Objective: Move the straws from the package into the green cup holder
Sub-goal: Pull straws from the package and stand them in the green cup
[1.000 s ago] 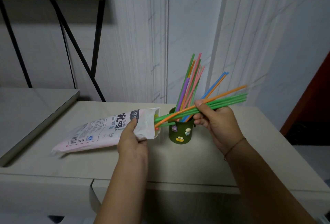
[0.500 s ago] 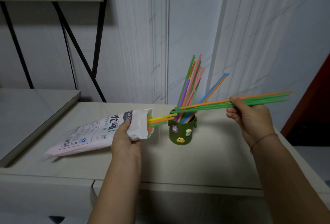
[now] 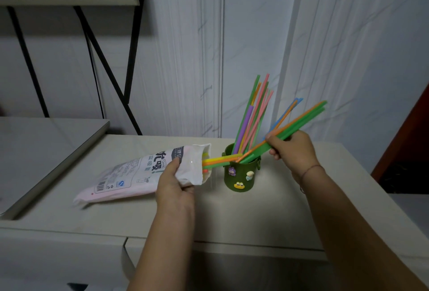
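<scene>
Dropping a bundle into the cup

The package (image 3: pixel 130 174) lies on the counter (image 3: pixel 278 216), its mouth gripped by the left hand (image 3: pixel 174 186). A few straws (image 3: pixel 218 160) poke out toward the cup (image 3: pixel 241 174) just beside it, which already holds a fan of them. The right hand (image 3: pixel 292 149) pinches a tilted orange-and-green bundle (image 3: pixel 306 116), lower tips at the rim. The next move, I judge, is to tip it upright, slide it down and let go. The package hides how many remain, and I cannot tell whether the tips are inside the cup.
</scene>
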`<state>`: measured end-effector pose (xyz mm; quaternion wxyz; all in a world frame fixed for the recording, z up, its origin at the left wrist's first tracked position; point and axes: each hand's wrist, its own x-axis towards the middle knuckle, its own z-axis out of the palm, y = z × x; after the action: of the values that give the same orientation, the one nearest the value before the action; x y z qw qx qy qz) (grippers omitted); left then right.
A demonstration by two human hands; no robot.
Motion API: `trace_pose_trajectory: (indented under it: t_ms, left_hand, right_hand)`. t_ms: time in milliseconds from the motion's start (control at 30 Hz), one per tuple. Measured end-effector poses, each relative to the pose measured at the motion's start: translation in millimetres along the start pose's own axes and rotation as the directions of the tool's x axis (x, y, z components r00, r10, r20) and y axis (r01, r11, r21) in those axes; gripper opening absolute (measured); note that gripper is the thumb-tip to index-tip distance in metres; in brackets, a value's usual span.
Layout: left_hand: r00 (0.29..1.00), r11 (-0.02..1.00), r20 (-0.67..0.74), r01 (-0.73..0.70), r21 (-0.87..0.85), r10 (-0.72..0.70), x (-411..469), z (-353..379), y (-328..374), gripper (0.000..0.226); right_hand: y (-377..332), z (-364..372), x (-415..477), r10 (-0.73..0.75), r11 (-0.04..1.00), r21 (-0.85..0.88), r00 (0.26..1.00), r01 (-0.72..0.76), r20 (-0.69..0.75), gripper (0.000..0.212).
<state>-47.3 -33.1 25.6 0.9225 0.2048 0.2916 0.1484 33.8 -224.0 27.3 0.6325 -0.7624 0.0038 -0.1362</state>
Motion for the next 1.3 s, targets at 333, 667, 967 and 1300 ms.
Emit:
trace_pose_trajectory:
  t_ms: [333, 667, 967, 1300]
  left_hand:
    - [1.000, 1.000, 0.007, -0.002, -0.002, 0.002, 11.4, -0.3, -3.2, 0.020]
    - [0.999, 1.000, 0.033, 0.023, 0.017, -0.023, 19.5, -1.6, -6.9, 0.037]
    - [0.997, 0.999, 0.073, 0.028, 0.039, -0.031, 24.0, -5.3, -9.2, 0.042]
    - [0.996, 0.997, 0.080, -0.050, 0.064, 0.045, 31.7, -11.3, -17.9, 0.051]
  right_hand:
    - [9.5, 13.6, 3.4, 0.050, 0.978, 0.200, 0.998, -0.057, 0.040, 0.014]
    - [10.2, 9.9, 2.8, 0.022, 0.976, 0.216, 0.999, -0.013, -0.038, 0.011]
    - [6.4, 3.2, -8.0, 0.122, 0.981, 0.149, 0.992, -0.124, 0.022, 0.018]
    - [-20.3, -3.2, -52.6, 0.309, 0.951, -0.127, 0.893, -0.283, 0.327, 0.038]
